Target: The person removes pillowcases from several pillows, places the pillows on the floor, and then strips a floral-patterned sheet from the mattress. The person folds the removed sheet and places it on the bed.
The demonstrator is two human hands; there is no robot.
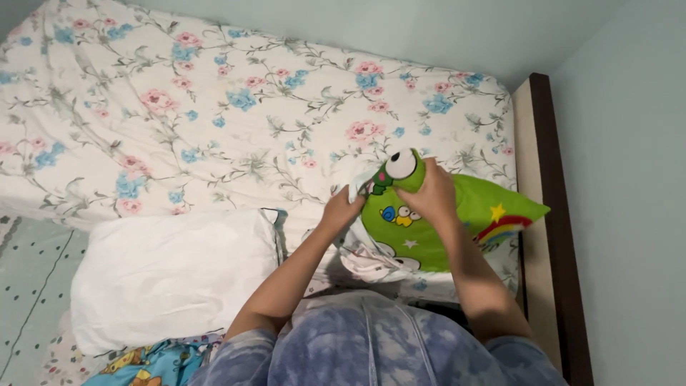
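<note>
R hand grips green pillow edge.

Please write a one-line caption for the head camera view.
Both hands, left hand and right hand, grip a green cartoon pillow above a floral bedsheet.

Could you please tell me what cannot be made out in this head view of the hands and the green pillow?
- Lower part of the green pillow: hidden behind the right forearm and the person's body.
- Fingertips of the left hand: tucked behind the pillow's edge.
- Palm of the right hand: pressed to the cloth.
- Colourful cartoon cloth: cut off by the bottom edge.
- White pillow: near corner covered by the left arm.
</note>
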